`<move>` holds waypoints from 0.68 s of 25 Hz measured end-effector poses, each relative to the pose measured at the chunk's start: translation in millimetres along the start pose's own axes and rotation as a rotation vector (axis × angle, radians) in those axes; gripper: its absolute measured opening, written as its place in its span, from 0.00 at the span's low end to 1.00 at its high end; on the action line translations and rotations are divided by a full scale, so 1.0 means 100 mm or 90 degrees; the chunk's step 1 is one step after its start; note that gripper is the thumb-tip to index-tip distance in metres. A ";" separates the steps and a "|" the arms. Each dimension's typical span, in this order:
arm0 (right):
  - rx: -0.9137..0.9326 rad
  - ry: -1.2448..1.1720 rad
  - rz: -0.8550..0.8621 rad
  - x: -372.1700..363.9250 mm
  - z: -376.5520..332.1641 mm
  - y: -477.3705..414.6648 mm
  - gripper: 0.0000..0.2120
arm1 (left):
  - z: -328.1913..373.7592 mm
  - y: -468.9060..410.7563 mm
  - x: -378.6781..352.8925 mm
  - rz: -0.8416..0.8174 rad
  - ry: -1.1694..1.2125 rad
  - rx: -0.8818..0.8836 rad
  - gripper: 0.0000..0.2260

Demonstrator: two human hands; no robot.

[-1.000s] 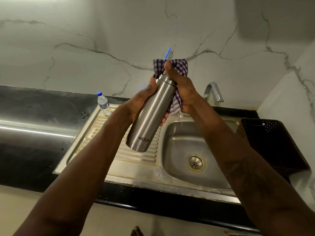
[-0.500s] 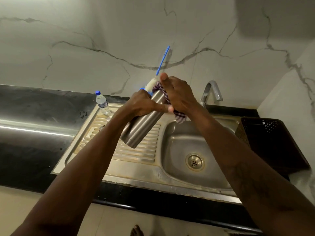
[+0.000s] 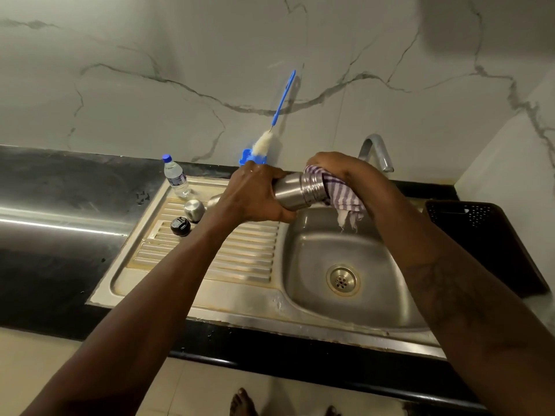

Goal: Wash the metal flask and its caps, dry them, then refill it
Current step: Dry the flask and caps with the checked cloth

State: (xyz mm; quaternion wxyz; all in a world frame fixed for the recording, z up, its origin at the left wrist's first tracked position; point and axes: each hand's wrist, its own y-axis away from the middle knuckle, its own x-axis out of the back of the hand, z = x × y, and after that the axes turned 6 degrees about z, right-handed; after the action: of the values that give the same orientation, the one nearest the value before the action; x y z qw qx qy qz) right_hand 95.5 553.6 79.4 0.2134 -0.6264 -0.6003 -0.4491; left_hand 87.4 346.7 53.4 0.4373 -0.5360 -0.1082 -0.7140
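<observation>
Gripping flask [image 3: 295, 192] sideways, left hand [image 3: 255, 196]; right hand [image 3: 339, 166] clutching cloth [image 3: 342, 190] over its mouth.

Nothing is reading clearly anywhere. The small clear plastic water bottle with a blue cap [image 3: 175, 175], standing by the back edge of the black worktop [image 3: 60, 187], is wearing a label too blurred to read; the silver metal flask [image 3: 297, 192] is showing only bare steel.

Silver flask [image 3: 295, 192], purple-and-white striped cloth [image 3: 341, 190], blue-handled bottle brush [image 3: 280, 111] with white bristles, black cap [image 3: 180, 226], white marble wall [image 3: 210, 55] veined grey.
</observation>
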 end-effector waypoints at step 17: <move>0.198 -0.478 0.250 -0.52 -0.41 0.32 0.31 | 0.14 -0.28 -0.30 0.151 0.729 0.347 0.25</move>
State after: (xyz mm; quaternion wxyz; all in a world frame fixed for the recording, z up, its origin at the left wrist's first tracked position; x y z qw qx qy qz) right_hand 119.7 485.3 66.6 0.1537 -0.8084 -0.5663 -0.0462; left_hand 77.2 387.1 42.3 0.6223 0.0517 0.0247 -0.7807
